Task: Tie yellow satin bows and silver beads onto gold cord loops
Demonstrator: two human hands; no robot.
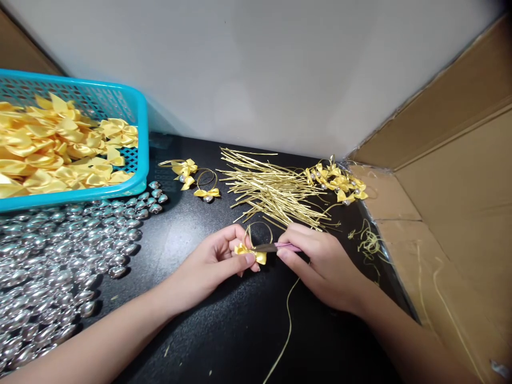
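My left hand [228, 253] pinches a yellow satin bow [260, 258] between thumb and fingers. A thin gold ring [271, 232] stands up from the bow's far side. In my right hand [320, 258] is a slim pink-handled tool with a dark blade [266, 248], its tip against the middle of the bow. Whether it is scissors or a knife cannot be made out. A thin yellow thread [288, 314] trails from under my right hand toward the front of the table.
A blue basket [146, 144] of yellow bows stands at left, with many silver beads [72, 266] before it. Gold twist ties [276, 192] lie behind my hands. Finished-looking bow rings [207, 193] and a bow cluster [340, 184] flank them. Tangled thread [370, 242] lies near cardboard [456, 165].
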